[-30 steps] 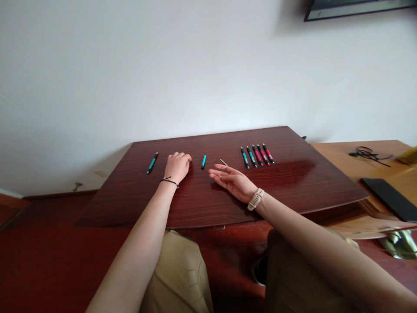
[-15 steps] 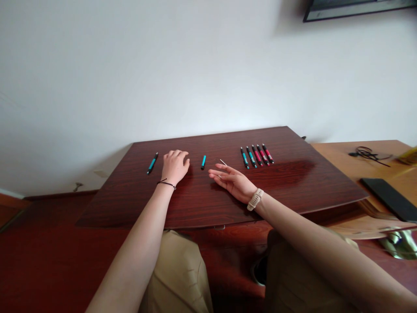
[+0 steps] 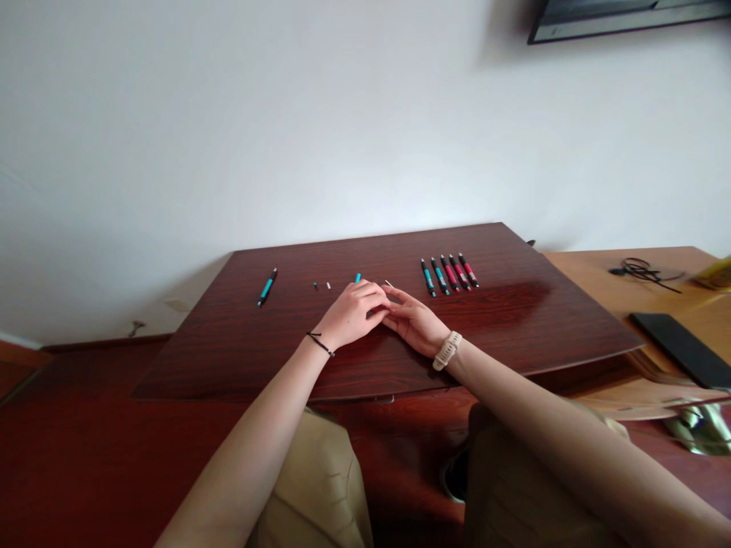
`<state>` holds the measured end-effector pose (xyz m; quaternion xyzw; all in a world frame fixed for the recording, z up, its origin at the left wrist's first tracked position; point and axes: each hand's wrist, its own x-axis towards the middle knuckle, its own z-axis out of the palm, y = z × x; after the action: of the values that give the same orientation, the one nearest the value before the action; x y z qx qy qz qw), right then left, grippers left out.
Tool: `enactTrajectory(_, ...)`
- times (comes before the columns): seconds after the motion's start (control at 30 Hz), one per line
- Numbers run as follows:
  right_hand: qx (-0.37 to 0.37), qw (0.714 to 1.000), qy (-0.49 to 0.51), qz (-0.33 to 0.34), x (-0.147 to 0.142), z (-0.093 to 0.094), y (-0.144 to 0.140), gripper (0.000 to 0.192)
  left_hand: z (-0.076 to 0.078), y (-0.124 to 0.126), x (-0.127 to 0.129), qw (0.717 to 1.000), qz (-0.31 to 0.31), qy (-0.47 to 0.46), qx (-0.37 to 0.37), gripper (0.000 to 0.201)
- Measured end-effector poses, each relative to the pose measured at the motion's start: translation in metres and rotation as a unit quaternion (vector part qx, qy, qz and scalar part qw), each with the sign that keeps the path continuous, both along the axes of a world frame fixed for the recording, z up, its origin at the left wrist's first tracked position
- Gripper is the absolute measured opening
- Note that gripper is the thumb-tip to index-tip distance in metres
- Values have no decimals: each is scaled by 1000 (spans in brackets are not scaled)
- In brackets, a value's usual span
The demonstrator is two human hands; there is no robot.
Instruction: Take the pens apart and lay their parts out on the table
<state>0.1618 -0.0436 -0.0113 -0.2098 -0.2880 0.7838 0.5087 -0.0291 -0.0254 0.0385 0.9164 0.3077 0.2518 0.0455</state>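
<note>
My left hand [image 3: 361, 310] has its fingers bent together, their tips meeting the fingers of my right hand [image 3: 416, 323]. Palm partly up, my right hand keeps its fingers loosely curled; anything small between the two hands is hidden. Just behind the left fingers, the top of a teal barrel piece [image 3: 358, 278] shows. A thin white stick [image 3: 389, 283] pokes out beyond the right fingertips; I cannot tell whether it is held or lies on the table. To the left lie a tiny dark teal piece [image 3: 315, 286] and a small white piece [image 3: 328, 286].
A teal and black pen [image 3: 267, 288] lies at the left of the dark wooden table [image 3: 228, 358]. Several teal and pink pens [image 3: 450, 274] form a row at right. Beside it, a lighter desk [image 3: 594, 281] bears a black cable [image 3: 643, 270] and a flat black object [image 3: 679, 346].
My left hand has moved right, from beside the teal barrel piece to my right hand's fingertips. The tiny dark teal and white pieces now show where it was. My right hand stays nearly in place.
</note>
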Motion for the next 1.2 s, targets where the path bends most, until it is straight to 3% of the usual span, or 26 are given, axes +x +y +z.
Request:
enactTrajectory(0.7,1,1000,-8,6,1,0,0,45,-13,5,2,996,28,-67,-53,10)
enactTrajectory(0.8,-11,1000,-10,8,1,3,-1,48,-9,12,-9,996,74,-43,-36,13)
enactTrajectory(1.0,-14,1000,-17,22,2,12,-4,51,-9,46,-58,960,270,33,62,14)
enactTrajectory(1.2,-17,999,-28,22,2,14,-5,52,-20,62,-68,951,289,95,60,16)
